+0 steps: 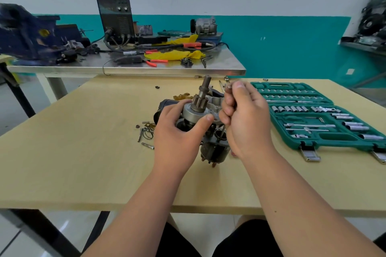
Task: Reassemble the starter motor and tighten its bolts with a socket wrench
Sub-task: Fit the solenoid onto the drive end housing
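The starter motor (211, 148) stands upright at the middle of the wooden table (83, 152), its pinion gear and shaft (201, 96) pointing up and away. My left hand (177, 131) grips the round drive housing just under the gear. My right hand (246, 115) is beside it on the right, holding a long thin bolt (223, 130) whose lower end reaches down into the motor body. The hands hide most of the motor's middle.
An open green socket set case (313, 115) with sockets, extensions and a wrench lies to the right. Loose bolts, rings and small parts (146, 133) lie left of the motor. A dark cylindrical part (163, 106) sits behind my left hand. A cluttered metal bench (125, 64) stands beyond.
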